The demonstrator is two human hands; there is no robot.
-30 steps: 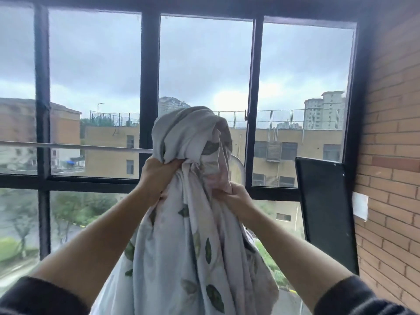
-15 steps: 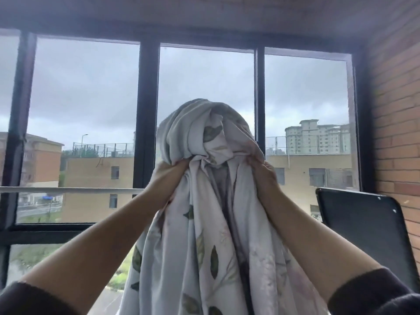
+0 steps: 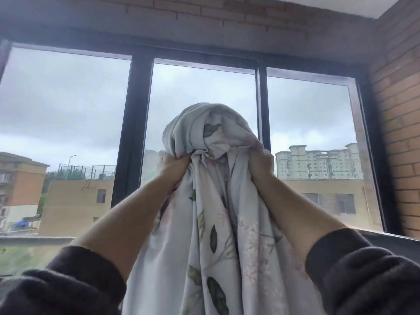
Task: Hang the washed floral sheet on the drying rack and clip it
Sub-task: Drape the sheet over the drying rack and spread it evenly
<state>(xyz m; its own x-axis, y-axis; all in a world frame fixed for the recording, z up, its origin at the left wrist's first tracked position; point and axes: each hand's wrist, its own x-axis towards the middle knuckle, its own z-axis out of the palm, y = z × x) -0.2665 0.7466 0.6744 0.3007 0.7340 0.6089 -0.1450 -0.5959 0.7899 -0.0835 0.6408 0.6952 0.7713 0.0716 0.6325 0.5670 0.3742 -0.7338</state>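
The floral sheet (image 3: 211,223) is pale grey-blue with green leaves and faint pink flowers. It is bunched into a thick bundle and held up high in front of the window. My left hand (image 3: 173,165) grips the bunch on its left side. My right hand (image 3: 261,164) grips it on the right side. A rounded fold of cloth bulges above both fists, and the rest hangs straight down between my forearms. No drying rack or clips are in view.
A black-framed window (image 3: 136,133) fills the wall ahead, with buildings outside. A brick wall (image 3: 400,133) stands at the right, and a brick lintel runs above. A grey horizontal rail (image 3: 34,241) crosses at lower left. A dark sill edge (image 3: 391,239) sits at lower right.
Both hands have lifted the bunched sheet higher, and my view has tilted upward. The black panel at the right has dropped out of view; the ceiling edge now shows.
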